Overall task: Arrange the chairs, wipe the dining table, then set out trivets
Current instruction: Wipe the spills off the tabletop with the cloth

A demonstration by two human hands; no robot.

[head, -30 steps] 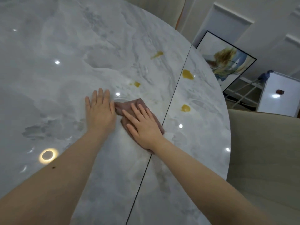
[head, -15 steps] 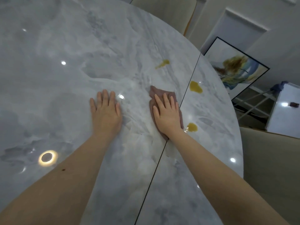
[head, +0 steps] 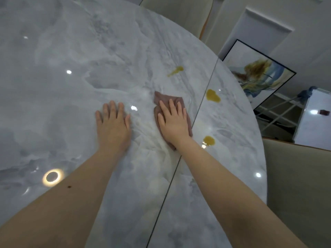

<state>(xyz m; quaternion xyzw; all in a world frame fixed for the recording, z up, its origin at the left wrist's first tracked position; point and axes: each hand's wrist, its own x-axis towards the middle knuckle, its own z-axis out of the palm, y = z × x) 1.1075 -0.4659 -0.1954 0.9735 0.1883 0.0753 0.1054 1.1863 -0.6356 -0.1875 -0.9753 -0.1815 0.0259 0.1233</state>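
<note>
The round grey marble dining table (head: 71, 86) fills most of the view. My right hand (head: 172, 120) lies flat with straight fingers, pressing a brownish-pink cloth (head: 161, 98) onto the tabletop just left of the dark seam. My left hand (head: 112, 124) rests flat on the bare marble, a hand's width left of the cloth. Three yellow-brown spills sit near the cloth: a streak (head: 175, 70) beyond it, a blot (head: 212, 95) right of the seam, and a smaller blot (head: 209, 140) beside my right wrist.
A beige chair (head: 295, 185) stands at the table's right edge, and another beige chair (head: 180, 13) at the far side. A framed painting (head: 258, 76) leans on the wall. A white cabinet (head: 315, 122) stands at the far right.
My right hand slid the cloth rightward and away from my left hand, over where a small yellow spot lay. That spot no longer shows. My left hand stayed planted.
</note>
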